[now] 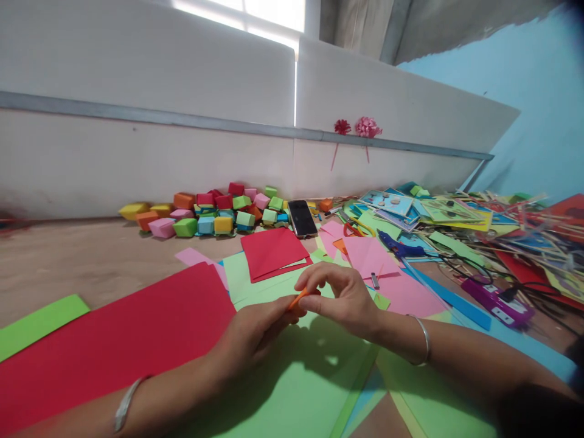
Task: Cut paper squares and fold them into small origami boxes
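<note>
A small folded piece of orange paper [298,299] is held between my two hands, above light green sheets [292,389]. My left hand [260,325] is closed on its left side, with the fingers partly hidden behind it. From the right, my right hand [344,298] pinches the same piece between thumb and fingers. A large red sheet [137,340] lies to the left, under my left forearm. Just beyond my hands are smaller red squares [274,250].
Colourful paper boxes [223,225] are heaped by the white panel, beside a phone [302,219]. Pink sheets [369,255], a blue glue gun [401,246], a purple power strip [497,302] with cables, and piled cards and sticks cover the right side.
</note>
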Demonstrator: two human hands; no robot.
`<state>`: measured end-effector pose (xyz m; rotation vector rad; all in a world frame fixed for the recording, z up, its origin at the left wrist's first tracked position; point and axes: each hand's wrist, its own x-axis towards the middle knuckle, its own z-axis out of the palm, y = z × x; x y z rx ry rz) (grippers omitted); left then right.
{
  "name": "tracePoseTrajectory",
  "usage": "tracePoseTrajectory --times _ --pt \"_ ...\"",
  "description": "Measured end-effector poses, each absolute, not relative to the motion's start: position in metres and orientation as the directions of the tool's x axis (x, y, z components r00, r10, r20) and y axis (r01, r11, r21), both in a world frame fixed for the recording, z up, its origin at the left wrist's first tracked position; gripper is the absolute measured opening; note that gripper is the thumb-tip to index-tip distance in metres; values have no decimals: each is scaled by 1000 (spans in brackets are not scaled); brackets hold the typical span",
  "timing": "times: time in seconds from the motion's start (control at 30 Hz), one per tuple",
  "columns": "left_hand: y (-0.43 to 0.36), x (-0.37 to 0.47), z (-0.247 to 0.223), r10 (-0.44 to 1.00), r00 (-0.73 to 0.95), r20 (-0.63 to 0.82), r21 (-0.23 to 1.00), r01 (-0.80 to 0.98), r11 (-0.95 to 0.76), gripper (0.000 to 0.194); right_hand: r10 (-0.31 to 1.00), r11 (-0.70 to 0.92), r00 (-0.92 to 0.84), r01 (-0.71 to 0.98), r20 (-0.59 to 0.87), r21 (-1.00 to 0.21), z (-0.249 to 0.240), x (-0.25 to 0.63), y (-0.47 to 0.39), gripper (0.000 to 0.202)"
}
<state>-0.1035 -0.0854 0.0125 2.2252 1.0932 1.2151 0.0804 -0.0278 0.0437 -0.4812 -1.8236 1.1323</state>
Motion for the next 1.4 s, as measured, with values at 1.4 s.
tracePoseTrajectory --times 1.4 --pt "-99 -95 37 750 184 635 575 537 -618 24 632 603 -598 -22 494 -798 46 83 -35 10"
